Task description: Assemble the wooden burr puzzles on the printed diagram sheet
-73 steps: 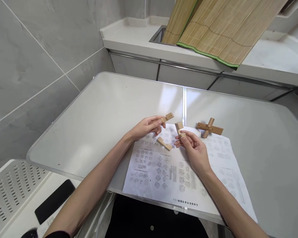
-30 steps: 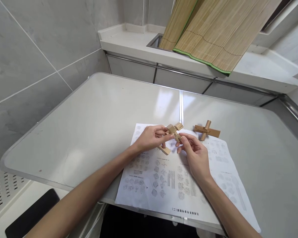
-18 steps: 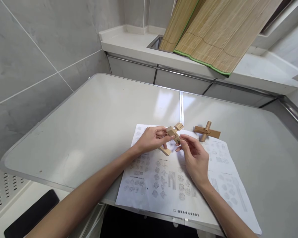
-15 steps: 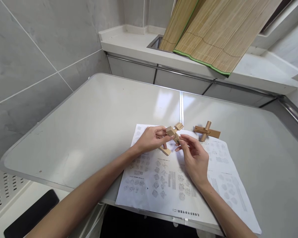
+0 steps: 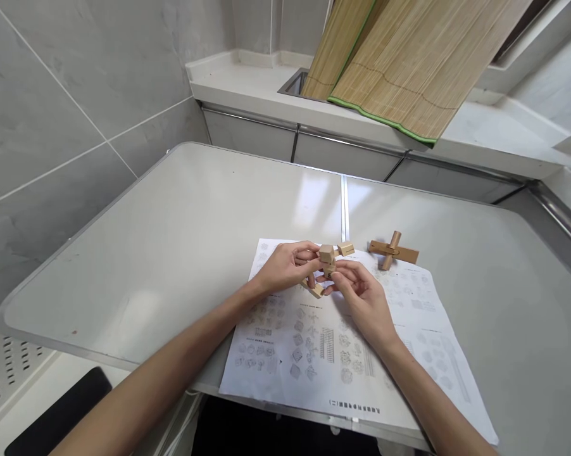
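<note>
Since the earlier frames I see the two hands have come closer together, and the wooden pieces (image 5: 332, 256) they carried apart are now joined between them, just above the printed sheet (image 5: 342, 354). My left hand (image 5: 285, 269) is grasping the pieces from the left side with its fingers closed on them, and my right hand (image 5: 361, 297) pinches the same pieces from the right. A further piece (image 5: 314, 289) shows just below the left hand; I cannot tell if it is held. To the right, apart from the hands, the assembled wooden cross (image 5: 392, 251) lies on the desk (image 5: 195, 221).
</note>
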A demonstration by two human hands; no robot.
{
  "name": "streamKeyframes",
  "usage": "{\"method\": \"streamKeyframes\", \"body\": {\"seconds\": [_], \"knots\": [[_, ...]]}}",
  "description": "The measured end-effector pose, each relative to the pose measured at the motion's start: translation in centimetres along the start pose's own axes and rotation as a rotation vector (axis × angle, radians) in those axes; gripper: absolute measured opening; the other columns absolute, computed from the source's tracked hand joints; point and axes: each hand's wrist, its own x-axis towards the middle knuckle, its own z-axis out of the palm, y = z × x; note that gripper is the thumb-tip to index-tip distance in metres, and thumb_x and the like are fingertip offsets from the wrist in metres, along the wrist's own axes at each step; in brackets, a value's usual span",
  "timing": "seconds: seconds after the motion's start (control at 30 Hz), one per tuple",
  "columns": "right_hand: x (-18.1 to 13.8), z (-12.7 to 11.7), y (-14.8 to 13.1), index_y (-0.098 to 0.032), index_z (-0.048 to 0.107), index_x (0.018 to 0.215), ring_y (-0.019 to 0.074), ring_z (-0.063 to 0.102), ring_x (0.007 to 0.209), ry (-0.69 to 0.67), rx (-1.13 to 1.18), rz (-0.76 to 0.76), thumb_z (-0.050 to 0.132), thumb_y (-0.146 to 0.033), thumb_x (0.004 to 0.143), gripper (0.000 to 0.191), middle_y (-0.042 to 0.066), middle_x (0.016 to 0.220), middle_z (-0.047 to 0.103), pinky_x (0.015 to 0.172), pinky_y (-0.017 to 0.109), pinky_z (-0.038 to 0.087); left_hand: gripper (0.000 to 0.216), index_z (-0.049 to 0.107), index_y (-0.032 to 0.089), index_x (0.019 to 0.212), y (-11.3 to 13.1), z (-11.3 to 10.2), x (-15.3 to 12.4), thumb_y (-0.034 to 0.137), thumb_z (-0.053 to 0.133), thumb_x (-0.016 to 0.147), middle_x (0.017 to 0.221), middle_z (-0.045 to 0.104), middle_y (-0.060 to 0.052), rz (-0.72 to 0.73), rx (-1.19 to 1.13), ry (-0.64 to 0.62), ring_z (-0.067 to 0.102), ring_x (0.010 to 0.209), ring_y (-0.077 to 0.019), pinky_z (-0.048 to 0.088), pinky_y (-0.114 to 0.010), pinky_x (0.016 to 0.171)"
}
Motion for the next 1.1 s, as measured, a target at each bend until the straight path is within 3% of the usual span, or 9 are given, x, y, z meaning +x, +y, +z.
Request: {"method": "streamKeyframes", "body": {"seconds": [0.13, 0.27, 0.47, 0.7, 1.1], "knots": [[0.1, -0.2, 0.0, -0.025, 0.069, 0.108, 0.0224, 0.077, 0.083, 0.087, -0.001, -0.003, 0.081, -0.045, 0.091, 0.028, 0.005, 0.092, 0.080, 0.084, 0.040, 0.062, 0.045, 0.071, 0.015, 0.105, 0.0, 0.2, 0.0, 0.058, 0.075, 0.092, 0.076, 0.073, -0.001, -0.018, 0.017, -0.002, 0.073, 0.061, -0.0144, 0.061, -0.027, 0.067], [0.1, -0.4, 0.0, -0.025, 0.068, 0.108, 0.0209, 0.076, 0.083, 0.167, 0.010, -0.006, 0.085, -0.042, 0.089, 0.030, 0.003, 0.090, 0.080, 0.087, 0.039, 0.061, 0.049, 0.070, 0.014, 0.106, 0.1, 0.4, 0.0, 0.058, 0.078, 0.088, 0.077, 0.073, -0.002, -0.024, -0.011, 0.015, 0.072, 0.060, -0.0147, 0.062, -0.029, 0.068], [0.1, -0.2, 0.1, -0.024, 0.066, 0.102, 0.0197, 0.075, 0.081, 0.149, 0.035, 0.003, 0.086, -0.041, 0.088, 0.030, 0.002, 0.086, 0.078, 0.084, 0.036, 0.060, 0.043, 0.076, 0.014, 0.101, 0.6, 0.4, -0.2, 0.055, 0.080, 0.087, 0.084, 0.075, -0.005, -0.007, 0.017, -0.024, 0.071, 0.063, -0.0139, 0.062, -0.028, 0.068], [0.2, -0.3, 0.2, -0.024, 0.063, 0.102, 0.0172, 0.073, 0.076, 0.165, 0.048, 0.011, 0.090, -0.040, 0.084, 0.037, 0.001, 0.084, 0.075, 0.076, 0.032, 0.061, 0.039, 0.081, 0.015, 0.099, 0.6, 0.0, -0.2, 0.052, 0.082, 0.085, 0.071, 0.075, -0.003, -0.026, 0.141, -0.010, 0.073, 0.063, -0.0168, 0.057, -0.026, 0.065], [0.2, -0.2, 0.2, -0.024, 0.061, 0.105, 0.0168, 0.069, 0.068, 0.104, 0.044, -0.003, 0.082, -0.046, 0.091, 0.033, 0.001, 0.085, 0.076, 0.072, 0.034, 0.059, 0.038, 0.081, 0.016, 0.102, 1.1, 0.1, -0.1, 0.051, 0.082, 0.087, 0.072, 0.073, -0.001, -0.080, 0.001, -0.011, 0.068, 0.064, -0.0136, 0.056, -0.025, 0.066]]}}
